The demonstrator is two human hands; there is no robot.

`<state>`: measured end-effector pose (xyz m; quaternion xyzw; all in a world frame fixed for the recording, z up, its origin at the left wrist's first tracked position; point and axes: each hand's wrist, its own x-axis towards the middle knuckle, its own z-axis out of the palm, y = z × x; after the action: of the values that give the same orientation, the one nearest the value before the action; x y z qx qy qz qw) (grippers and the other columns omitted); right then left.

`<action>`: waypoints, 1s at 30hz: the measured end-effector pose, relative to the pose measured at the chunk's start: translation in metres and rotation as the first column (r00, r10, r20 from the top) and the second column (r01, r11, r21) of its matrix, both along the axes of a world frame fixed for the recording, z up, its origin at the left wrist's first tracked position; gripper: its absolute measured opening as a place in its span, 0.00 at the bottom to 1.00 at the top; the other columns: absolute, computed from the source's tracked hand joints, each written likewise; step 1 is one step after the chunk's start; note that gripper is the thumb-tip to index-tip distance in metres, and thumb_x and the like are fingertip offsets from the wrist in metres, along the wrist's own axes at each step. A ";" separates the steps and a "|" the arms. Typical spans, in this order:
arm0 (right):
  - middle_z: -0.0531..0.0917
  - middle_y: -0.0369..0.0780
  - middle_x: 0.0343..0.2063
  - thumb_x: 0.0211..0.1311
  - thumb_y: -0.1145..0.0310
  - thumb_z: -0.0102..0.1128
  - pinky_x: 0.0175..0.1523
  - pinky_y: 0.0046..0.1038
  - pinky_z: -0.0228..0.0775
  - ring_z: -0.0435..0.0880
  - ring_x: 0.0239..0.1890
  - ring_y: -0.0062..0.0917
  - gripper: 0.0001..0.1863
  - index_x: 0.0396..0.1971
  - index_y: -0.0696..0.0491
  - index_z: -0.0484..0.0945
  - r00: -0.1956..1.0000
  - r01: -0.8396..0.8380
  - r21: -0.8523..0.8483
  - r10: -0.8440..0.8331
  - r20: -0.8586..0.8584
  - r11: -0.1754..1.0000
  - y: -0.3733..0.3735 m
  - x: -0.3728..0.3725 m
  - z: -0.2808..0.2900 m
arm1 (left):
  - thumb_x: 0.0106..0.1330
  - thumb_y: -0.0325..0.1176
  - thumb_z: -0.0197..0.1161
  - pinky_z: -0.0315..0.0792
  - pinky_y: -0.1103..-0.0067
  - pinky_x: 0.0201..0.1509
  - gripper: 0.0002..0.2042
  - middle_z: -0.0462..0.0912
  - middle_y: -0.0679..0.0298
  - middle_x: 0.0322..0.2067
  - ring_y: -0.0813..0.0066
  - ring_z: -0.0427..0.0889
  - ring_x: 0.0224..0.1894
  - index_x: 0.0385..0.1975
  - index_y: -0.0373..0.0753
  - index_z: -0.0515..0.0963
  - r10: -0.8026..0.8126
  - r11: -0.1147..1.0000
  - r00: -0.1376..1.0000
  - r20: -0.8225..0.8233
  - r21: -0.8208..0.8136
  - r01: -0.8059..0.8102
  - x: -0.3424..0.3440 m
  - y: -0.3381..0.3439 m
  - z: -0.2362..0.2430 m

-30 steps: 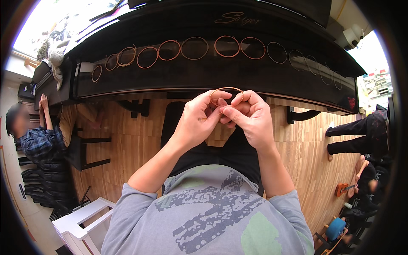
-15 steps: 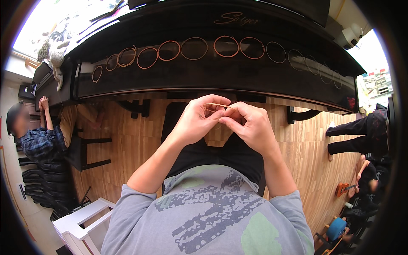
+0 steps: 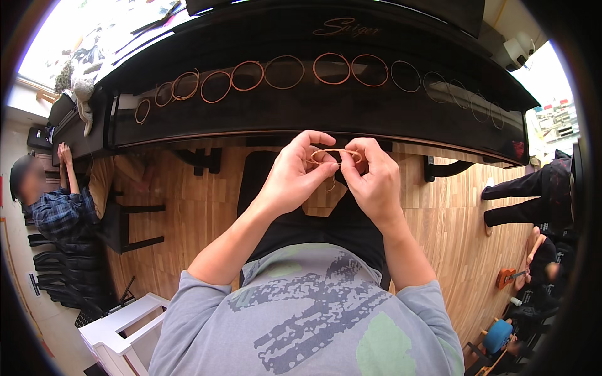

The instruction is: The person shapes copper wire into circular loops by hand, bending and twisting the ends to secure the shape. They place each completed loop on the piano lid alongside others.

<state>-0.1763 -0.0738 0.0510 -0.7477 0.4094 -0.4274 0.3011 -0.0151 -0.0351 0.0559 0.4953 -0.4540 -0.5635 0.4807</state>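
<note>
A small ring of thin copper-coloured wire string (image 3: 338,150) is held up between my two hands, over my lap and just in front of the black piano. My left hand (image 3: 290,178) pinches one side of the ring, its forefinger arched above. With thumb and fingertips together, my right hand (image 3: 376,178) grips the other side. A loose string end hangs below the fingers. On the piano's glossy surface (image 3: 301,116) lies a row of similar coils: copper-coloured ones (image 3: 332,84) from left to middle, thinner silvery ones (image 3: 406,91) to the right.
At the left, a person (image 3: 59,200) in a checked shirt sits with hands on a dark surface. Another person's legs (image 3: 514,203) stand at the right, beyond the wooden floor (image 3: 439,238). A small guitar-like instrument (image 3: 505,279) and a white frame (image 3: 125,332) are lower down.
My hands have risen slightly and shifted along the string. The ring has opened into a rounder loop, with more of it showing between my fingers.
</note>
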 end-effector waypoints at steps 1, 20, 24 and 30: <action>0.77 0.38 0.19 0.54 0.78 0.62 0.27 0.24 0.71 0.79 0.22 0.23 0.08 0.35 0.56 0.76 0.999 0.001 0.077 -0.004 0.050 0.997 0.003 0.001 0.001 | 0.62 0.21 0.62 0.74 0.86 0.40 0.15 0.80 0.64 0.32 0.84 0.79 0.35 0.47 0.35 0.69 0.034 0.999 0.999 -0.041 0.009 -0.034 -0.001 0.000 0.000; 0.73 0.35 0.31 0.56 0.71 0.60 0.41 0.22 0.66 0.70 0.34 0.18 0.18 0.48 0.55 0.74 0.975 -0.100 0.061 0.086 0.207 0.993 -0.025 -0.012 0.013 | 0.61 0.24 0.65 0.74 0.88 0.34 0.10 0.81 0.67 0.31 0.81 0.83 0.35 0.37 0.38 0.71 0.090 0.996 0.980 -0.180 0.001 -0.091 0.003 0.000 -0.004; 0.77 0.38 0.25 0.55 0.69 0.63 0.29 0.23 0.68 0.73 0.25 0.19 0.13 0.40 0.58 0.79 0.940 -0.338 0.324 0.336 0.064 0.884 -0.035 -0.002 0.038 | 0.61 0.21 0.63 0.77 0.85 0.41 0.09 0.81 0.66 0.32 0.80 0.82 0.36 0.39 0.35 0.72 0.042 0.997 0.980 -0.196 -0.057 -0.054 0.000 0.000 -0.013; 0.80 0.40 0.22 0.55 0.73 0.63 0.31 0.22 0.72 0.80 0.25 0.21 0.07 0.32 0.60 0.79 0.913 -0.393 0.324 0.406 0.030 0.860 -0.041 -0.001 0.043 | 0.61 0.20 0.64 0.79 0.83 0.43 0.10 0.81 0.64 0.33 0.80 0.83 0.36 0.40 0.32 0.74 0.037 0.998 0.985 -0.171 -0.045 -0.045 0.002 0.000 -0.008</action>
<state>-0.1771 -0.1146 0.0937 -0.7649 0.3159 -0.2679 0.4933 -0.0134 -0.0346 0.0481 0.4427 -0.4147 -0.5825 0.5411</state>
